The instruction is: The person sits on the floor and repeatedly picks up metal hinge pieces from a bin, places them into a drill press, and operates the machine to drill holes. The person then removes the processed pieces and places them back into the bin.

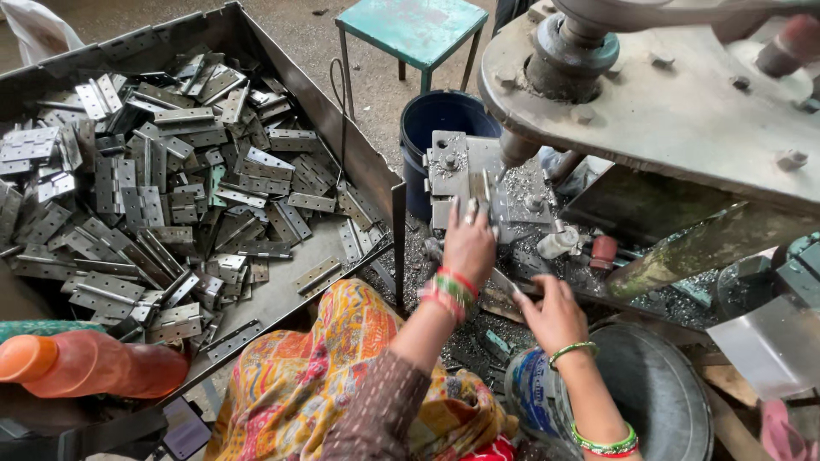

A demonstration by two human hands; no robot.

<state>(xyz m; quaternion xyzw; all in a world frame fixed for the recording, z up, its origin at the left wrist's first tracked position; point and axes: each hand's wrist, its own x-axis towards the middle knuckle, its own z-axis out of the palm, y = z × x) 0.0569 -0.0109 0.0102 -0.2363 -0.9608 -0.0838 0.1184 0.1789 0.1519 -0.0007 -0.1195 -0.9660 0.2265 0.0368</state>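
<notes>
At the top you see a green stool (pixel 416 30), a blue bucket (pixel 436 119), and lower left an orange bottle (pixel 90 364).

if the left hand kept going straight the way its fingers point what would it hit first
The left hand points up and away, onto the metal press block. It would probably meet the hinge piece standing there first; its fingertips look about touching it, though depth is unclear.

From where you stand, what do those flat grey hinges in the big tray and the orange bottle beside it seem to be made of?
The flat grey hinges look like bare steel: dull silvery sheen, punched screw holes, sharp stamped edges. The big tray seems sheet metal too, darker and scuffed. The orange bottle is probably plastic: smooth, slightly translucent, softly glossy.
</notes>
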